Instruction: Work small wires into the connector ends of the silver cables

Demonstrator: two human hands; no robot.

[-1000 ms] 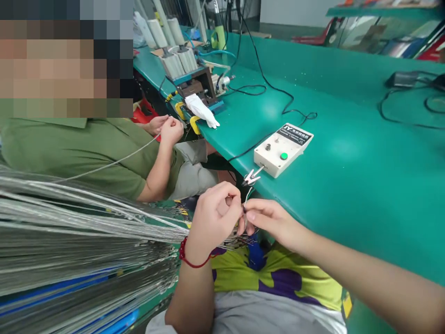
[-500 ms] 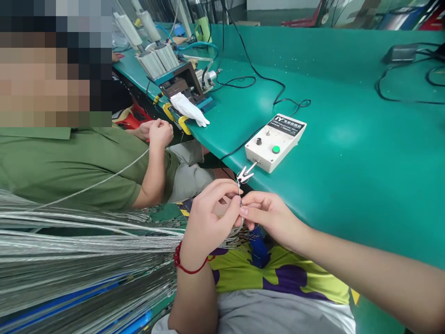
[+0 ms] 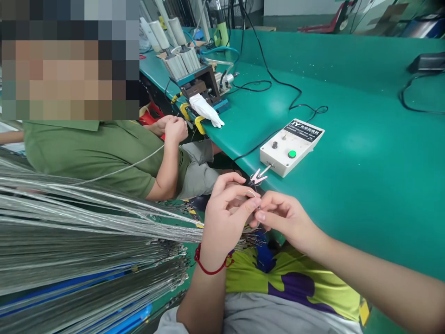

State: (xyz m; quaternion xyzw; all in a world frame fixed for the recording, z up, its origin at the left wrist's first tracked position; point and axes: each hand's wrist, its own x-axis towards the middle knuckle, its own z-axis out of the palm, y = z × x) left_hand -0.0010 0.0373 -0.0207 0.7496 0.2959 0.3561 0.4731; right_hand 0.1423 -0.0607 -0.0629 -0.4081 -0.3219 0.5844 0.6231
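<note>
pinching thin wire (image 3: 252,192) in closed fingertips of left hand (image 3: 225,215) and right hand (image 3: 290,218), just below frame centre; now bent over left fingers instead of rising toward clip (image 3: 258,176), so seemingly unclipped; farther up, white box (image 3: 283,153).

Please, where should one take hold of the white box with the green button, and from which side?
Probably best from above, by the two long sides of the white box: it lies flat, the green button is on top, and the clip juts from its near short end.
</note>
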